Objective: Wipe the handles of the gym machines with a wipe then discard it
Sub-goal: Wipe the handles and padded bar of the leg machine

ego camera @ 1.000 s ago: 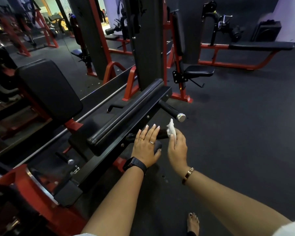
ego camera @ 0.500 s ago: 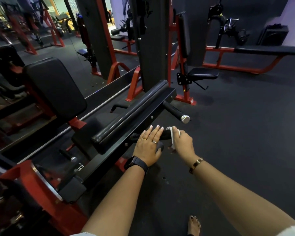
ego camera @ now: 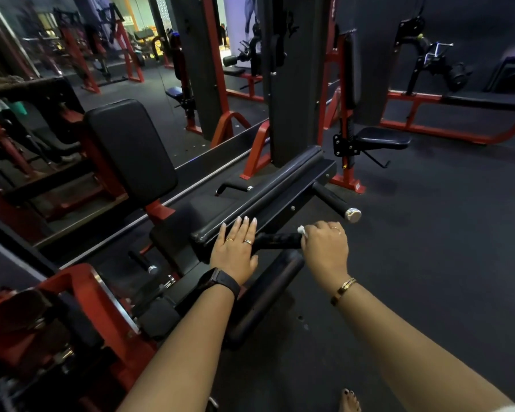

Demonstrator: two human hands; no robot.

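**One wipe, three handles, two hands on the machine**

Two hands are at work. The left hand (ego camera: 235, 251) lies flat with its fingers straight, the tips on the near end of the long black padded roller (ego camera: 262, 191); it holds nothing. The right hand (ego camera: 324, 248) is curled round the outer end of the short black rubber handle (ego camera: 275, 240), clutching the single crumpled white wipe (ego camera: 301, 230). Only a small tuft of the wipe shows at the thumb side; the rest is probably pressed between palm and grip, though the hand hides it.

Three black handles show on this machine: the one being gripped, a chrome-capped black handle (ego camera: 335, 202) just beyond it, and a thin far-side handle (ego camera: 234, 187) across the roller. The left hand has two rings, the right one. A black wristwatch (ego camera: 220, 282) is on the left wrist and a gold bracelet (ego camera: 342, 291) on the right.

A second ago the wipe stood up in plain sight from the right hand's fingers. It has since sunk into the grasp, and the hand has closed down over the handle's end.

The floor is dark rubber matting (ego camera: 428, 263), with one bare foot (ego camera: 350, 401) at the bottom edge. Red-framed machines with black pads fill the dim room.
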